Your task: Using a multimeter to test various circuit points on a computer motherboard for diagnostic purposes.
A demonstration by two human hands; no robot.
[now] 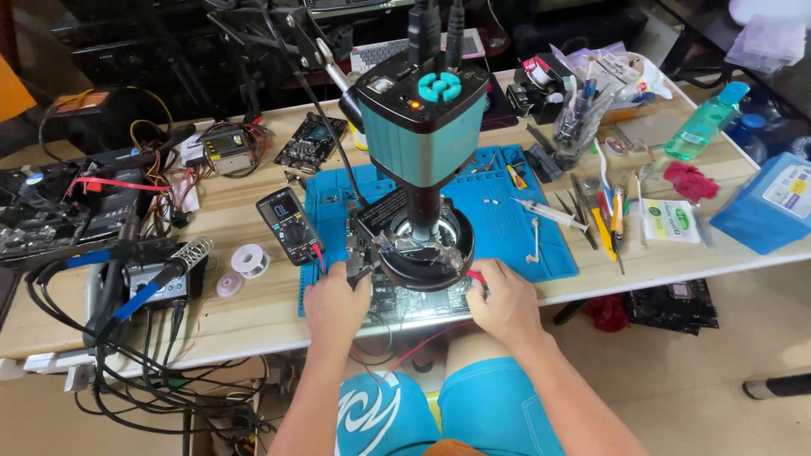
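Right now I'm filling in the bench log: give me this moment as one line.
left hand: black probe on circuit board | right hand: red probe on board | microscope overhead | multimeter left

A flat green circuit board (397, 297) lies on a blue rubber work mat, brightly lit under the ring light at the frame's six o'clock. A thin red-tipped metal test probe (476, 275) angles onto its three o'clock edge; a dark probe (359, 274) meets its nine o'clock side.
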